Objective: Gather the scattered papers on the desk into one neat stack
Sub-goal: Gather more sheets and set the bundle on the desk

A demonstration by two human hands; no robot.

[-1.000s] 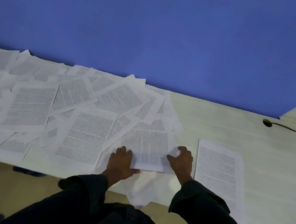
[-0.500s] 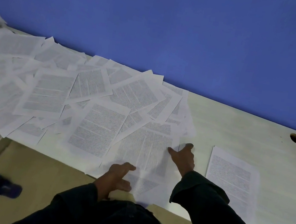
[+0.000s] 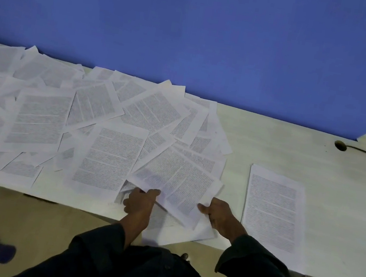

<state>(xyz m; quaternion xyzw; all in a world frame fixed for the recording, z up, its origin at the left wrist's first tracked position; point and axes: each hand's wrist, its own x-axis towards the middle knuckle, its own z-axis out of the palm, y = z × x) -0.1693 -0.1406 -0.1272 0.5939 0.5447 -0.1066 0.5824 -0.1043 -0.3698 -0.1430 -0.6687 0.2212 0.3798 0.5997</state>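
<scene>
Paper this thin is handling light, limp and slippery — both hands, left hand (image 3: 141, 201) and right hand (image 3: 219, 213), are pinching a sheet (image 3: 177, 180) by its near corners, seemingly lifting it toward the stack (image 3: 273, 212) on the desk (image 3: 284, 144).

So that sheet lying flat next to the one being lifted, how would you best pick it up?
Take the flat sheet by its near edge, coming from the desk's front side. That edge lies closest to the left hand, and nothing covers it. It lies flat, so a fingertip probably has to slide or curl the edge up first.
</scene>
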